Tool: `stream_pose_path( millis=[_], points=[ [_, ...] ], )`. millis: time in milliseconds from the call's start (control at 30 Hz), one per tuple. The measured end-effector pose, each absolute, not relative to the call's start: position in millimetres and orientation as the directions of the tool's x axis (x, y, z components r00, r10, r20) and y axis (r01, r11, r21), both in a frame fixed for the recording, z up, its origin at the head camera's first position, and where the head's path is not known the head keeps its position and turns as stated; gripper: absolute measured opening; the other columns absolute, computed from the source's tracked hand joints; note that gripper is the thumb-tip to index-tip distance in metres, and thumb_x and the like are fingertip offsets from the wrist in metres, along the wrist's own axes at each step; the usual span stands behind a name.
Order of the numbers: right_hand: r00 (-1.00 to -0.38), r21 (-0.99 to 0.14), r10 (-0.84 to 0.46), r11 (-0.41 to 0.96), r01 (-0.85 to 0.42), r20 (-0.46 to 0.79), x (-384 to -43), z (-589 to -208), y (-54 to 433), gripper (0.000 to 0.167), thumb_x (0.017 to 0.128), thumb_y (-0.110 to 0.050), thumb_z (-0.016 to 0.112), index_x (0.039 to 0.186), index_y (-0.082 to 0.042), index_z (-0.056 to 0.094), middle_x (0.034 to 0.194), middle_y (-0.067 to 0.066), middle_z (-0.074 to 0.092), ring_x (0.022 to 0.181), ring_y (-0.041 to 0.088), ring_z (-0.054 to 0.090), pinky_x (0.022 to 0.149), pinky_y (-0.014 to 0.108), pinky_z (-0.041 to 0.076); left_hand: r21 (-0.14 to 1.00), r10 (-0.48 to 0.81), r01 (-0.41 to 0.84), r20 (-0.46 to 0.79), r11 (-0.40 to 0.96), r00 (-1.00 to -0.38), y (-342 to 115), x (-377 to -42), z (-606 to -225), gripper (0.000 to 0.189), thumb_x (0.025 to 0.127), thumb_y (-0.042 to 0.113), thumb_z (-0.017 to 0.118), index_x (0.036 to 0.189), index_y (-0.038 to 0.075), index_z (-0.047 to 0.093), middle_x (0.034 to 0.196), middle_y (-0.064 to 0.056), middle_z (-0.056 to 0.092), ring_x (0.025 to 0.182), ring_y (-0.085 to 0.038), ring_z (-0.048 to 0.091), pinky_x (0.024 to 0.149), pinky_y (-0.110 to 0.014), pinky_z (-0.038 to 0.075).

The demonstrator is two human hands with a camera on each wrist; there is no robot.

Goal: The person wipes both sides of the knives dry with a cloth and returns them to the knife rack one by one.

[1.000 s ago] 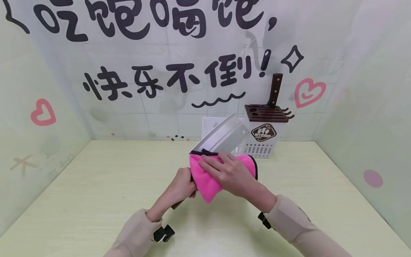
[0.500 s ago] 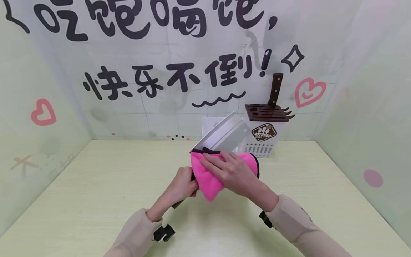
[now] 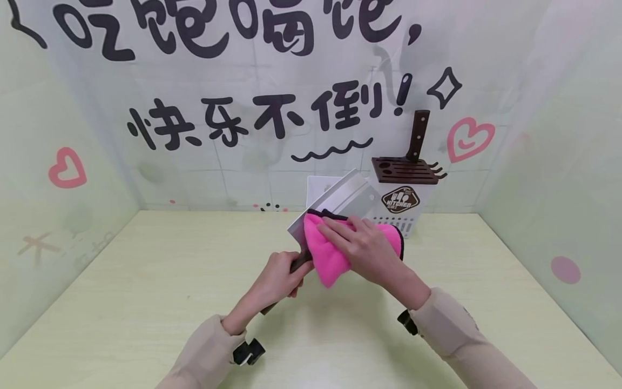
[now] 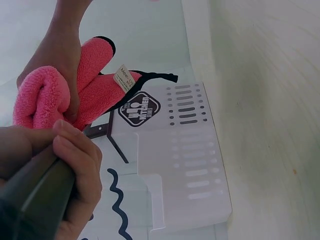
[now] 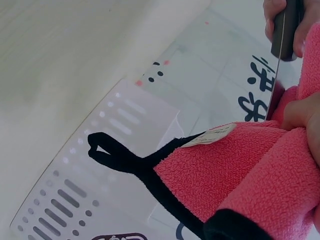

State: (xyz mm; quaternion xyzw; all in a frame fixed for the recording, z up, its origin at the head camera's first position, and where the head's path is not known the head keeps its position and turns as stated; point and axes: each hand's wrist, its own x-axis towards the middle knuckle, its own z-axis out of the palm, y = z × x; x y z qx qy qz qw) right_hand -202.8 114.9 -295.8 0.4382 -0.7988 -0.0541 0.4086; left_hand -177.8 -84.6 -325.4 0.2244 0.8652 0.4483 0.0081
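Note:
In the head view, a cleaver point(image 3: 340, 197) is held aloft over the table, blade slanting up to the right. My left hand point(image 3: 278, 280) grips its dark handle point(image 4: 37, 195), fingers curled round it. A pink towel point(image 3: 326, 256) with black edging is folded over the blade near the handle. My right hand point(image 3: 371, 251) holds the towel against the blade, fingers lying across it. The lower part of the blade is hidden behind the cloth. In the right wrist view, a black hanging loop point(image 5: 117, 152) and a pale label point(image 5: 212, 135) show on the towel.
Behind the cleaver, a white slotted knife holder point(image 3: 403, 202) with a brown top stands against the back wall. One dark knife handle point(image 3: 418, 135) sticks up from it. The pale wooden table point(image 3: 160, 292) meets printed walls at the back and both sides.
My right hand and the towel have moved up and right along the blade, uncovering its heel and more of the handle. The left hand stays almost in place.

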Motion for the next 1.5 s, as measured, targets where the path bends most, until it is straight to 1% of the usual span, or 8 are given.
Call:
stream_pose_path(
  millis=[133,400,567,700,767,1033,1367,1500],
  points=[
    [-0.302,0.412,-0.723,0.629,-0.659,0.621,-207.5,-293.1,121.2,0.064,0.061,-0.019,0.081,0.119,-0.009,0.057,0.116,0.006,0.058,0.080,0.025,0.052,0.062,0.030,0.050,0.792,0.388,0.362,0.173,0.491,-0.905,-84.8,-177.5,-325.5,0.030,0.088,0.022,0.056,0.067,0.002,0.049,0.049,0.001,0.045,0.035,-0.007,0.044,0.036,-0.022,0.036],
    [-0.348,0.328,-0.650,0.687,-0.648,0.675,-218.6,-290.1,134.9,0.064,0.059,-0.016,0.083,0.118,-0.008,0.058,0.114,0.009,0.060,0.073,0.024,0.050,0.059,0.029,0.047,0.797,0.394,0.350,0.155,0.492,-0.906,-85.1,-176.5,-326.5,0.030,0.088,0.022,0.056,0.069,0.000,0.049,0.049,0.002,0.044,0.036,-0.008,0.043,0.036,-0.021,0.034],
    [-0.368,0.297,-0.611,0.719,-0.629,0.700,-226.3,-289.4,144.2,0.063,0.060,-0.012,0.081,0.119,-0.007,0.057,0.113,0.010,0.060,0.074,0.026,0.050,0.060,0.031,0.048,0.792,0.397,0.364,0.169,0.490,-0.902,-85.3,-176.0,-327.4,0.031,0.088,0.023,0.056,0.068,0.001,0.049,0.048,0.002,0.044,0.034,-0.007,0.043,0.035,-0.021,0.034],
    [-0.388,0.268,-0.581,0.741,-0.615,0.715,-231.1,-289.0,150.8,0.065,0.059,-0.010,0.081,0.119,-0.006,0.056,0.113,0.010,0.060,0.072,0.026,0.047,0.056,0.030,0.045,0.790,0.395,0.367,0.174,0.491,-0.902,-85.2,-175.9,-327.6,0.032,0.088,0.024,0.056,0.067,0.001,0.049,0.047,0.002,0.044,0.034,-0.007,0.043,0.035,-0.022,0.034],
    [-0.399,0.259,-0.569,0.752,-0.606,0.719,-232.9,-288.8,153.7,0.067,0.058,-0.011,0.081,0.119,-0.005,0.056,0.113,0.011,0.060,0.070,0.026,0.046,0.055,0.030,0.044,0.788,0.395,0.368,0.174,0.493,-0.902,-85.3,-176.0,-327.9,0.032,0.088,0.024,0.056,0.067,0.002,0.049,0.047,0.002,0.044,0.034,-0.006,0.043,0.035,-0.022,0.034],
    [-0.427,0.212,-0.519,0.783,-0.584,0.741,-237.9,-289.4,162.4,0.064,0.057,-0.007,0.081,0.117,-0.003,0.057,0.112,0.013,0.060,0.072,0.028,0.049,0.055,0.032,0.047,0.784,0.398,0.369,0.171,0.499,-0.901,-85.7,-175.3,-328.9,0.031,0.088,0.025,0.056,0.068,0.002,0.049,0.047,0.002,0.044,0.034,-0.006,0.043,0.035,-0.021,0.033],
    [-0.462,0.177,-0.474,0.817,-0.549,0.750,-240.7,-291.3,168.5,0.072,0.053,-0.012,0.085,0.118,-0.003,0.056,0.111,0.015,0.060,0.071,0.030,0.049,0.057,0.035,0.047,0.775,0.401,0.378,0.177,0.506,-0.899,-85.5,-174.6,-327.5,0.030,0.088,0.024,0.056,0.067,0.004,0.049,0.046,0.003,0.044,0.033,-0.006,0.043,0.034,-0.021,0.033],
    [-0.462,0.173,-0.467,0.820,-0.546,0.754,-241.0,-291.6,169.2,0.072,0.053,-0.012,0.085,0.118,-0.003,0.056,0.111,0.015,0.059,0.071,0.029,0.049,0.055,0.035,0.047,0.772,0.404,0.380,0.175,0.509,-0.898,-85.4,-174.7,-327.0,0.031,0.088,0.024,0.056,0.068,0.001,0.050,0.046,0.003,0.044,0.033,-0.006,0.043,0.034,-0.021,0.033]
  ],
)
